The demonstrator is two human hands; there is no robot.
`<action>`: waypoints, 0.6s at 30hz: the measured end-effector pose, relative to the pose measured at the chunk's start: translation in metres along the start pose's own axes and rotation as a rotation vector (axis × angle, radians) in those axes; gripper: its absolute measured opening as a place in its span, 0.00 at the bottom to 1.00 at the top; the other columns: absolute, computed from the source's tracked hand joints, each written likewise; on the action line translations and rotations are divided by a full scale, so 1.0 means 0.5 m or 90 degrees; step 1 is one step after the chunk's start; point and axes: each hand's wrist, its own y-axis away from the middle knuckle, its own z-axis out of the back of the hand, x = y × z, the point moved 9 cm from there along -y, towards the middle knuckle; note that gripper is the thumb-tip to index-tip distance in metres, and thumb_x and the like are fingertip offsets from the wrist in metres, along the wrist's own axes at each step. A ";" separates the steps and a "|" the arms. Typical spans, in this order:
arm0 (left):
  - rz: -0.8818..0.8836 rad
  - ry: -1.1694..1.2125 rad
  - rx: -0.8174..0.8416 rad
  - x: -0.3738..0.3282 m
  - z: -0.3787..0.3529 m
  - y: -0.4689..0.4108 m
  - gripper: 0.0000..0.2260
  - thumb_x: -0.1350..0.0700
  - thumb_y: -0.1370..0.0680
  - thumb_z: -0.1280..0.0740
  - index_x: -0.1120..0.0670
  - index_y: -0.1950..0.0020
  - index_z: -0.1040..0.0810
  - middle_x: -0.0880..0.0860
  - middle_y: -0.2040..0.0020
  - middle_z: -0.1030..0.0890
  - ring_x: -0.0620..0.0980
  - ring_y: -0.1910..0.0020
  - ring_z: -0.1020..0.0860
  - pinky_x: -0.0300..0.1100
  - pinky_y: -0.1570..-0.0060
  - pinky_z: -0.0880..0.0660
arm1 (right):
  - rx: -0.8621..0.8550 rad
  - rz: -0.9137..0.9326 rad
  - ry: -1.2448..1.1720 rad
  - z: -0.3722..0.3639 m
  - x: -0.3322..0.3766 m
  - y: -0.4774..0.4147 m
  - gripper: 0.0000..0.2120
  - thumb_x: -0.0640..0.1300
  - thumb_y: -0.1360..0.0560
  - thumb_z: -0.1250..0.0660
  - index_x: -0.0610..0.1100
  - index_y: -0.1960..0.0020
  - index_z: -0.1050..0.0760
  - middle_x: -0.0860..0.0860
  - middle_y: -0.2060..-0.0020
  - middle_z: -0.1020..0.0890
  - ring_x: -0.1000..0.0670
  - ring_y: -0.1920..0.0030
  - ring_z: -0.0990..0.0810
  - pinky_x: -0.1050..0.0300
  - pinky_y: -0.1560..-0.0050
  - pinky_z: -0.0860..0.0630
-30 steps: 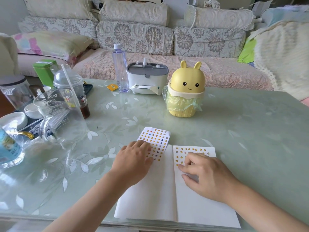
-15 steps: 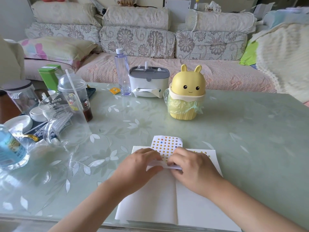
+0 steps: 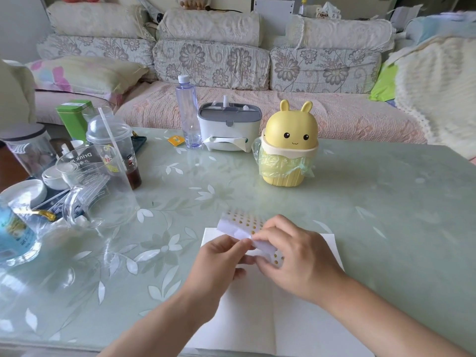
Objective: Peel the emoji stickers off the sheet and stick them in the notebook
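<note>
Lower centre: left hand (image 3: 219,258) and right hand (image 3: 296,253) both pinch the curled sticker sheet (image 3: 242,222) above the open notebook (image 3: 257,318); its long axis runs upper-left to lower-right.

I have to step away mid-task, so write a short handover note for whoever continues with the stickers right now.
Left hand: pinches the curled-back edge of the sticker sheet.
Right hand: pinches the same sheet from the other side.
The sheet is lifted and bent above the open notebook.
Done: cannot tell; the hands hide the upper pages.
Left: many yellow stickers sit on the sheet; peel one, press it onto a page, repeat.
</note>
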 end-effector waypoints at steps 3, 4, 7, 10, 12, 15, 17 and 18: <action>-0.021 0.010 -0.008 -0.010 0.000 -0.003 0.07 0.59 0.20 0.31 0.56 0.57 0.16 0.52 0.58 0.16 0.46 0.63 0.20 0.40 0.61 0.26 | 0.017 -0.105 -0.093 0.000 -0.026 -0.003 0.12 0.56 0.28 0.33 0.53 0.46 0.20 0.60 0.56 0.22 0.65 0.65 0.27 0.74 0.63 0.34; -0.029 0.006 -0.012 -0.013 0.001 -0.005 0.07 0.59 0.20 0.30 0.56 0.58 0.16 0.53 0.60 0.16 0.46 0.64 0.21 0.40 0.61 0.26 | 0.003 -0.129 -0.111 0.003 -0.033 -0.006 0.11 0.55 0.26 0.34 0.54 0.47 0.19 0.60 0.58 0.21 0.64 0.66 0.27 0.72 0.63 0.33; -0.055 -0.025 -0.018 -0.023 -0.002 -0.008 0.09 0.59 0.21 0.30 0.55 0.61 0.16 0.53 0.65 0.20 0.46 0.66 0.24 0.39 0.58 0.24 | -0.020 -0.176 -0.124 0.011 -0.050 -0.013 0.05 0.51 0.26 0.30 0.54 0.52 0.16 0.60 0.60 0.20 0.61 0.67 0.26 0.68 0.65 0.32; -0.088 -0.049 -0.026 -0.037 -0.004 -0.007 0.11 0.60 0.21 0.31 0.55 0.63 0.17 0.50 0.69 0.22 0.45 0.68 0.26 0.34 0.62 0.25 | -0.016 -0.200 -0.098 0.017 -0.054 -0.018 0.02 0.48 0.27 0.24 0.55 0.55 0.15 0.61 0.61 0.20 0.63 0.67 0.25 0.69 0.67 0.33; -0.113 -0.071 -0.036 -0.046 -0.004 -0.007 0.11 0.60 0.20 0.31 0.56 0.63 0.17 0.49 0.69 0.22 0.44 0.69 0.26 0.32 0.64 0.26 | -0.003 -0.214 -0.094 0.017 -0.057 -0.022 0.01 0.49 0.27 0.24 0.55 0.56 0.14 0.62 0.63 0.21 0.63 0.66 0.25 0.69 0.67 0.35; -0.168 -0.132 -0.050 -0.063 -0.005 -0.006 0.10 0.59 0.21 0.31 0.57 0.61 0.17 0.50 0.69 0.21 0.44 0.68 0.25 0.34 0.64 0.27 | 0.034 -0.225 -0.129 0.011 -0.065 -0.029 0.01 0.51 0.26 0.26 0.56 0.57 0.15 0.59 0.64 0.21 0.58 0.67 0.25 0.61 0.67 0.30; -0.205 -0.173 -0.047 -0.075 -0.009 -0.006 0.09 0.58 0.21 0.31 0.55 0.61 0.16 0.52 0.67 0.19 0.44 0.67 0.24 0.38 0.63 0.27 | 0.060 -0.230 -0.160 0.011 -0.069 -0.033 0.02 0.51 0.26 0.26 0.56 0.57 0.15 0.60 0.65 0.21 0.56 0.67 0.25 0.60 0.66 0.29; -0.217 -0.193 -0.046 -0.080 -0.012 -0.006 0.09 0.58 0.21 0.31 0.54 0.61 0.16 0.53 0.67 0.18 0.44 0.67 0.24 0.39 0.63 0.27 | 0.071 -0.230 -0.163 0.012 -0.071 -0.035 0.02 0.50 0.26 0.26 0.56 0.58 0.15 0.60 0.65 0.21 0.56 0.68 0.25 0.61 0.66 0.30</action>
